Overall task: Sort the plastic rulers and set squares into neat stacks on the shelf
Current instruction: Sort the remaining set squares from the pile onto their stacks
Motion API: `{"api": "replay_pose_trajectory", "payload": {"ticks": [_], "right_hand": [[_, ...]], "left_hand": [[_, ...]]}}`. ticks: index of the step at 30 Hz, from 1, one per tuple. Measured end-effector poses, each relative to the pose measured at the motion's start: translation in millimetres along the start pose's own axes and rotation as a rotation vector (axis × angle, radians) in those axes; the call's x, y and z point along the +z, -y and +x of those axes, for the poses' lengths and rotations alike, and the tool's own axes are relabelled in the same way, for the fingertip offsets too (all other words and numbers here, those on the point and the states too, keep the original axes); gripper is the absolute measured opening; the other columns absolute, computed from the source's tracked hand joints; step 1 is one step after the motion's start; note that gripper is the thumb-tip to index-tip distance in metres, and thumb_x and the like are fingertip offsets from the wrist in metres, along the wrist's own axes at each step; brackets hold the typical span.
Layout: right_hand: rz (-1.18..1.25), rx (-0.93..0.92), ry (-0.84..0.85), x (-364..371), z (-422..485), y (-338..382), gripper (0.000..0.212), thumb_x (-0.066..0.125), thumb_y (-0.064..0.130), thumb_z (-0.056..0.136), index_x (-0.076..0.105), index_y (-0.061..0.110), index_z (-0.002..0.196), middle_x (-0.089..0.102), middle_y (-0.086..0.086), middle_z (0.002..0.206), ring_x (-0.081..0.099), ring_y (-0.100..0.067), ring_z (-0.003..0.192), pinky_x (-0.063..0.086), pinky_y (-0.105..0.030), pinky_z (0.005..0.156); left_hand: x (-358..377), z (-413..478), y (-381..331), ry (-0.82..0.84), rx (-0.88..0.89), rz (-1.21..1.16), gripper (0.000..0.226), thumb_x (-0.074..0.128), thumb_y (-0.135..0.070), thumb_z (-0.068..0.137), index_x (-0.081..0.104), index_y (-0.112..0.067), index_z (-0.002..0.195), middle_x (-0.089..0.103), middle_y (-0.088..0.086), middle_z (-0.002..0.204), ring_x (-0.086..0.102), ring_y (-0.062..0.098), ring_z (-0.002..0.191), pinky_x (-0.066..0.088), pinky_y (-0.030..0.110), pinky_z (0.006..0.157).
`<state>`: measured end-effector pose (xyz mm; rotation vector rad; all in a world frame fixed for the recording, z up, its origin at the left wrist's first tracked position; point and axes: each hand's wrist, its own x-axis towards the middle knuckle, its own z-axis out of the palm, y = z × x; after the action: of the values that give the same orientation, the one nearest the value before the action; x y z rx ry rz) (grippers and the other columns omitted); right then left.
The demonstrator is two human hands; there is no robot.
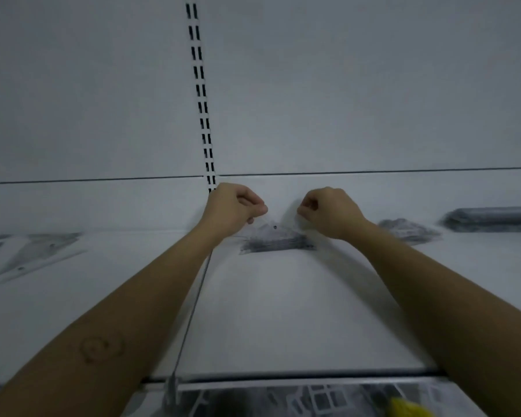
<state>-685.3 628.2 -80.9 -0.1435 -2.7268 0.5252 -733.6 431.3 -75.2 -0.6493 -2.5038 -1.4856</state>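
mid-sort, squaring up the middle stack of set squares at the back of the shelf. left hand and right hand both curled, fingers apparently pinching opposite edges of one clear set square just over that stack. next, probably: lowering it flush, corners matched. no bins here, only the shelf: a second stack to the right, rulers far right, loose set squares at left, unsorted.
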Motion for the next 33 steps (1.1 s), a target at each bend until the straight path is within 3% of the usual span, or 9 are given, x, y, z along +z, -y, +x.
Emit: {"api": "replay_pose_trajectory", "payload": {"ticks": [4, 8, 12, 18, 25, 33], "right_hand": [[0.061, -0.016, 0.026, 2, -8, -10, 0.019, 0.055, 0.028, 0.092, 0.069, 0.017, 0.097, 0.069, -0.004, 0.097, 0.061, -0.024, 0.089, 0.052, -0.035, 0.081], [0.08, -0.072, 0.011, 4, -9, -3, 0.019, 0.054, 0.028, 0.092, 0.069, 0.018, 0.098, 0.069, -0.003, 0.098, 0.061, -0.023, 0.088, 0.052, -0.035, 0.08], [0.064, -0.121, 0.013, 4, -12, 3, 0.019, 0.054, 0.027, 0.092, 0.068, 0.017, 0.1, 0.069, -0.003, 0.099, 0.061, -0.023, 0.09, 0.05, -0.032, 0.079], [0.037, -0.302, 0.096, 1, -11, 48, 0.036, 0.06, 0.04, 0.09, 0.06, 0.024, 0.122, 0.06, 0.002, 0.119, 0.056, -0.016, 0.105, 0.045, -0.029, 0.089], [0.033, -0.457, 0.205, 27, 3, 167, 0.049, 0.064, 0.045, 0.086, 0.054, 0.025, 0.129, 0.057, 0.001, 0.127, 0.056, -0.016, 0.11, 0.045, -0.031, 0.094], [-0.017, -0.538, 0.418, 111, 4, 311, 0.052, 0.061, 0.047, 0.088, 0.053, 0.021, 0.131, 0.056, -0.001, 0.13, 0.054, -0.019, 0.115, 0.041, -0.028, 0.095]], "left_hand": [[27, 8, 2, 0.001, -0.002, 0.159, 0.011, 0.081, -0.019, 0.073, 0.072, -0.014, 0.077, 0.066, -0.002, 0.064, 0.061, 0.008, 0.058, 0.046, 0.012, 0.054], [44, 10, 8, -0.049, 0.011, 0.438, 0.016, 0.08, -0.036, 0.072, 0.069, -0.024, 0.076, 0.067, -0.009, 0.076, 0.063, 0.009, 0.073, 0.053, 0.029, 0.07], [28, 7, 7, -0.148, 0.018, 0.456, 0.014, 0.076, -0.036, 0.076, 0.068, -0.025, 0.075, 0.067, -0.009, 0.076, 0.063, 0.009, 0.074, 0.055, 0.032, 0.075], [-46, -13, 23, -0.124, 0.027, 0.513, 0.016, 0.072, -0.041, 0.078, 0.067, -0.027, 0.085, 0.066, -0.01, 0.086, 0.059, 0.008, 0.078, 0.045, 0.024, 0.07], [-152, -58, 77, -0.121, -0.033, 0.678, 0.031, 0.067, -0.046, 0.082, 0.066, -0.026, 0.106, 0.063, -0.007, 0.105, 0.056, 0.014, 0.1, 0.045, 0.035, 0.093], [-287, -108, 160, -0.159, -0.234, 0.8, 0.041, 0.064, -0.05, 0.081, 0.06, -0.028, 0.116, 0.058, -0.002, 0.124, 0.051, 0.019, 0.115, 0.041, 0.038, 0.098]]}}
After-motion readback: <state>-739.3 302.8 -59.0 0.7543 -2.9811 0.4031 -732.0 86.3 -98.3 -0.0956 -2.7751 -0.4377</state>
